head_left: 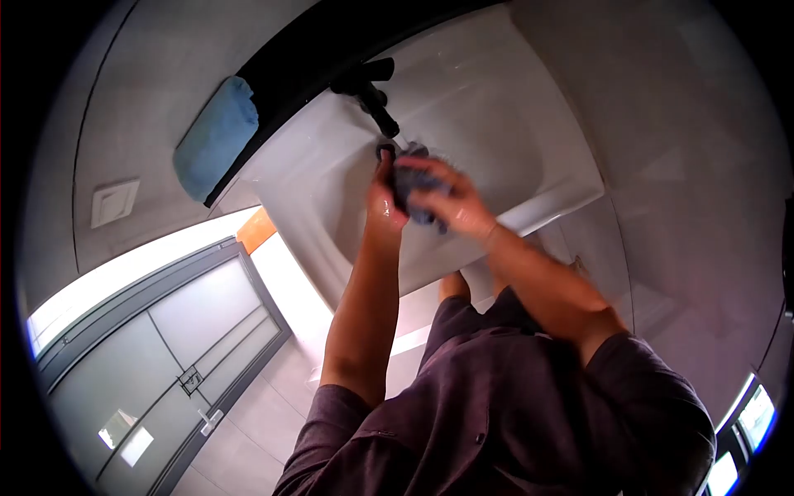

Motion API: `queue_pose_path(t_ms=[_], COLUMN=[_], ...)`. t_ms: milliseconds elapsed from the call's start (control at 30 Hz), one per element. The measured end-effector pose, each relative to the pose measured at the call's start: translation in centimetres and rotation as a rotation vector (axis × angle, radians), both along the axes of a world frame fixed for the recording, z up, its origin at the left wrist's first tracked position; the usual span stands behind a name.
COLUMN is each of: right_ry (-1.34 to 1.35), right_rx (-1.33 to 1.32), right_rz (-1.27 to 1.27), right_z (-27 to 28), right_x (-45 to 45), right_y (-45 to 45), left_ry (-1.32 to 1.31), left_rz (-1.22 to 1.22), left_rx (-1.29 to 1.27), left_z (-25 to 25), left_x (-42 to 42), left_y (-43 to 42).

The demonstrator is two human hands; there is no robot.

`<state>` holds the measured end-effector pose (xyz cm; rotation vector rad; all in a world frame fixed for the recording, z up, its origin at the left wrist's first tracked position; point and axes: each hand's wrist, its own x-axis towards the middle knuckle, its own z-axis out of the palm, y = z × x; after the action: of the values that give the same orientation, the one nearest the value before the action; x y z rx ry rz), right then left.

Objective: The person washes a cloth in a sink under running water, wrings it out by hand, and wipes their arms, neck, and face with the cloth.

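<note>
Water runs from a black faucet [376, 103] onto a wet grey cloth [420, 183] above the white sink [529, 107]. My left hand [385, 197] is wet and holds the cloth from its left side. On the cloth's other side, the fingers of my right hand [455, 198] are bent over it, slightly blurred. The cloth is bunched between both hands, just below the spout. A small dark round part, the drain perhaps, shows by my left fingertips.
A folded blue towel [219, 136] lies on the black ledge left of the faucet. A grey-framed door [178, 364] with a handle stands at the lower left. A white wall switch plate [114, 203] is at the left.
</note>
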<state>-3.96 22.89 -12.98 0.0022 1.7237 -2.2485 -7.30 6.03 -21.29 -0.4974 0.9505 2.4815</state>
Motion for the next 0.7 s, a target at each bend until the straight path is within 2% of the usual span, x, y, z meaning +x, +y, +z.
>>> queue_pose_path(t_ms=[67,133,200,233,267,333,400,433,467,500,533,567,600,633,667,700], right_ry=[0.326,0.680,0.281,0.265,0.248,0.416,-0.129,-0.400,-0.587,-0.470,-0.222,-0.286,-0.157,0.362,0.553,0.560], right_rx=[0.355,0.900,0.839,0.831,0.816,0.838,-0.032,-0.463,-0.622,-0.496,-0.324,-0.199,-0.083,0.238,0.537,0.682], right_rz=[0.038,-0.265,-0.046,-0.132,-0.224,-0.286,-0.225,-0.189,-0.252,-0.178,-0.072,-0.040,-0.015,-0.006,-0.012,-0.106], right_z=[1.1,-1.7,-4.7,-6.4,-7.8,-10.3,-9.7,-9.2,-2.6,-4.0,-2.1,-0.3,0.8,-0.8,0.7,-1.4], right_x=[2.3,1.8,-4.1,-6.8,-8.4,-8.8,-8.1,-7.9,-5.7,-3.9,-2.6,-0.7,1.4,2.2,2.6,1.6], right_y=[-3.3,-5.9,-3.0,-1.9,-1.5,0.4,2.1,2.7,2.5,2.4,1.6,0.7,-1.3,-3.0,-4.1,-4.2], left_ry=[0.480,0.701,0.425,0.241,-0.357,-0.215,-0.186,-0.080,-0.093,-0.106,-0.120,-0.090,-0.050,0.054,0.125,0.194], left_rz=[-0.033,0.031,0.092,0.035,0.178,0.294,0.314,0.309,0.267,0.219,0.169,0.055,-0.042,-0.133,-0.125,-0.124], left_rx=[0.401,0.716,-0.012,-0.296,-0.335,-0.334,-0.305,-0.171,-0.153,-0.134,-0.115,0.025,0.144,0.496,0.615,0.738], left_z=[-4.8,-8.3,-2.6,0.4,4.0,5.6,6.7,5.2,4.3,3.6,3.0,2.4,-1.4,-1.6,-2.2,-3.2], left_x=[1.6,1.8,2.4,2.8,2.5,1.5,1.1,1.0,0.8,0.6,0.2,-0.4,-0.2,0.1,0.6,1.2], left_y=[-0.3,3.0,3.0,2.9,4.0,3.3,1.6,0.9,0.5,0.3,0.4,0.7,-1.3,-0.7,0.2,0.9])
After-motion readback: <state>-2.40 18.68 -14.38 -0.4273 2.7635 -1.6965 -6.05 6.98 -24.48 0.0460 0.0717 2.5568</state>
